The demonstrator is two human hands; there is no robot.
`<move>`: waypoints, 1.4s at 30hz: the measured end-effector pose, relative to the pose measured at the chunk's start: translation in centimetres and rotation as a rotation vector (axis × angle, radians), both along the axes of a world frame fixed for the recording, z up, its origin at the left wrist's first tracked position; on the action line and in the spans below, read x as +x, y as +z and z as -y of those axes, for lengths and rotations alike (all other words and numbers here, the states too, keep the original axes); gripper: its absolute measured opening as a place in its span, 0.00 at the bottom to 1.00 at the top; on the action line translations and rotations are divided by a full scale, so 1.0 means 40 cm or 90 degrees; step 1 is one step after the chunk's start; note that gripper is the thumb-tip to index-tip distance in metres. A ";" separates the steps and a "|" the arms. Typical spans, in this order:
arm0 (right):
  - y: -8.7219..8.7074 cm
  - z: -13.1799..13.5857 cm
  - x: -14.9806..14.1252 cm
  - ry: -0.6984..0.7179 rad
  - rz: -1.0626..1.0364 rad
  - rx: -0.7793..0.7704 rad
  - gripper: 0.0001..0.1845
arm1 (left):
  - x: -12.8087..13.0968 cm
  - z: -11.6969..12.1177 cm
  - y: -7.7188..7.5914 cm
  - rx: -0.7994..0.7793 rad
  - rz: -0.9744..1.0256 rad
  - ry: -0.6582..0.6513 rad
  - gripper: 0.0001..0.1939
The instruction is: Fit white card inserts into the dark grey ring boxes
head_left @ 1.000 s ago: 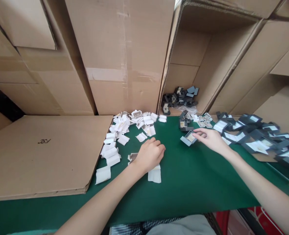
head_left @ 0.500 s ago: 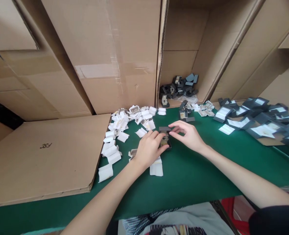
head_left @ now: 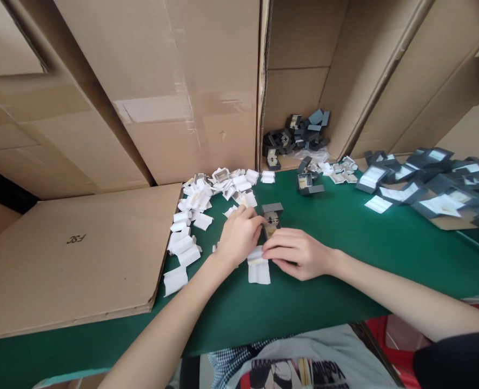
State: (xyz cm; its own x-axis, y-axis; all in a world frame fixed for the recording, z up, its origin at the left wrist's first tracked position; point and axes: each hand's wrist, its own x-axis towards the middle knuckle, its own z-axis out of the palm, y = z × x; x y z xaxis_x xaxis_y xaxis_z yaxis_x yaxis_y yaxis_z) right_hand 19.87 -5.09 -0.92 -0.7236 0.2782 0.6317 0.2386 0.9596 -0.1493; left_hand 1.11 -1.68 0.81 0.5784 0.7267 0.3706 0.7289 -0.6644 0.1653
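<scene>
Plain green tabletop (head_left: 328, 292), white paper pieces (head_left: 175, 280), brown cardboard sheet (head_left: 81, 259), blue-and-white checked cloth (head_left: 227, 364).

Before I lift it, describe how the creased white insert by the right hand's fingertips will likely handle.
The insert looks thin, so probably light. Its creases suggest it may bend there. Lying low on the green tabletop, it seems unlikely to roll.

Packing workshop: stacked cartons (head_left: 207, 92), green worktable (head_left: 324, 302).
</scene>
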 end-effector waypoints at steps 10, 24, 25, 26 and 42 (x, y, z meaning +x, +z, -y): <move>-0.016 0.001 -0.017 0.024 0.023 -0.048 0.07 | 0.004 0.007 0.000 -0.003 -0.048 -0.013 0.13; 0.018 -0.014 0.021 -0.223 -0.338 -0.485 0.08 | -0.002 -0.003 0.008 -0.152 0.199 0.004 0.16; 0.017 -0.015 0.019 -0.232 -0.365 -0.504 0.08 | -0.002 -0.003 0.011 -0.197 0.264 0.001 0.16; 0.016 -0.017 0.018 -0.240 -0.392 -0.523 0.08 | -0.001 -0.004 0.014 -0.240 0.327 -0.002 0.16; 0.000 -0.052 0.035 -0.304 -0.521 -0.636 0.18 | 0.005 0.003 0.025 -0.380 0.508 -0.064 0.08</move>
